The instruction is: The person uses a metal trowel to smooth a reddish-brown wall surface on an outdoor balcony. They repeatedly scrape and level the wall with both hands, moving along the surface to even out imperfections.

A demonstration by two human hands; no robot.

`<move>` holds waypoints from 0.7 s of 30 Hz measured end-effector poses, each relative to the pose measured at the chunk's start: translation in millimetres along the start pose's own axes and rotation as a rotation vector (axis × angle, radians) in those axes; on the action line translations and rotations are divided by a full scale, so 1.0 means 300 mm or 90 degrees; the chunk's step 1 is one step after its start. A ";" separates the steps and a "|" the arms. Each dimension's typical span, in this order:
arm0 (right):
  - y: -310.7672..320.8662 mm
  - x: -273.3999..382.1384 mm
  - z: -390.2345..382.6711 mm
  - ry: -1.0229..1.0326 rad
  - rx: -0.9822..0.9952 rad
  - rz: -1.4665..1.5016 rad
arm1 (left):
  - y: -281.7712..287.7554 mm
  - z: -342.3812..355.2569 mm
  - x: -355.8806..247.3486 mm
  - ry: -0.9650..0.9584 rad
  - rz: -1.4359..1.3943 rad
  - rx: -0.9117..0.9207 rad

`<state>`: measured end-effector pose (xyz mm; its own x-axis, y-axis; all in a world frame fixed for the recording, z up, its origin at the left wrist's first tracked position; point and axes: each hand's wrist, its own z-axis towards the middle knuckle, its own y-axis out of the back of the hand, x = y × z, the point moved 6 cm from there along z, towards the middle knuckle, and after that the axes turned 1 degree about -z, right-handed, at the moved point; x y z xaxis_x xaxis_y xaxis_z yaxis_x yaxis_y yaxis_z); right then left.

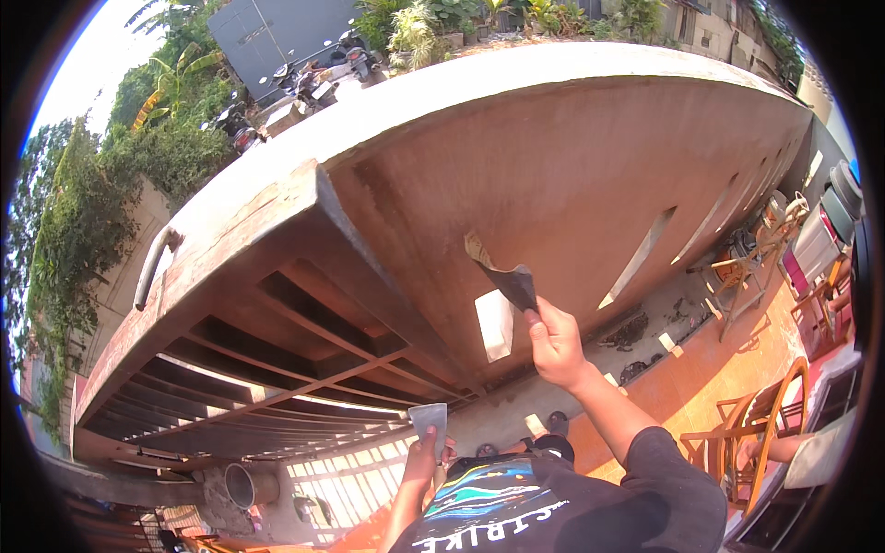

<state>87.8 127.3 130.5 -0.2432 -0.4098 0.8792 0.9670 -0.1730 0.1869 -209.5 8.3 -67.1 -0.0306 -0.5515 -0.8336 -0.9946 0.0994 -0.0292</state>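
Raised at the wall, my right hand (556,343) closes round the narrow end of a dark putty knife (509,276). Its wide blade looks bent, and a tan patch shows along the far edge; I cannot tell whether this is filler. The blade is at the reddish-brown wall (553,175), just above a bright slot. Lower down and nearer my body, my left hand (423,461) grips a second putty knife (429,419) with a flat grey blade pointing up. My left fingers partly hide its handle.
Dark slatted metalwork (304,323) fills the left side below the wall's pale top. A bucket (251,485) lies at lower left. Wooden chairs (770,433) stand on the orange floor at right, near another person's arm (774,450). Several parked motorbikes (313,78) are beyond the wall.
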 end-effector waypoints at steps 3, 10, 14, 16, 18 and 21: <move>-0.069 0.202 -0.169 0.060 -0.124 0.073 | 0.093 -0.022 0.009 -0.001 -0.010 -0.008; -0.590 0.348 -0.077 0.180 0.033 -0.045 | 0.210 -0.091 0.013 0.000 -0.072 -0.036; -0.653 0.213 -0.005 -0.072 0.113 -0.041 | 0.248 -0.132 0.037 -0.001 -0.100 -0.067; -0.640 0.195 -0.006 -0.097 0.133 -0.057 | 0.265 -0.144 0.062 0.022 -0.134 -0.093; -0.636 0.199 -0.021 -0.096 0.176 -0.061 | 0.264 -0.144 0.073 0.024 -0.148 -0.075; -0.598 0.248 -0.051 0.009 0.138 -0.003 | 0.244 -0.131 0.060 0.008 -0.088 -0.038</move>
<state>-104.9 114.1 155.6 -0.2478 -0.4228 0.8717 0.9590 0.0207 0.2826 -286.8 -26.9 -62.4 0.1065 -0.5665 -0.8172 -0.9935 -0.0279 -0.1102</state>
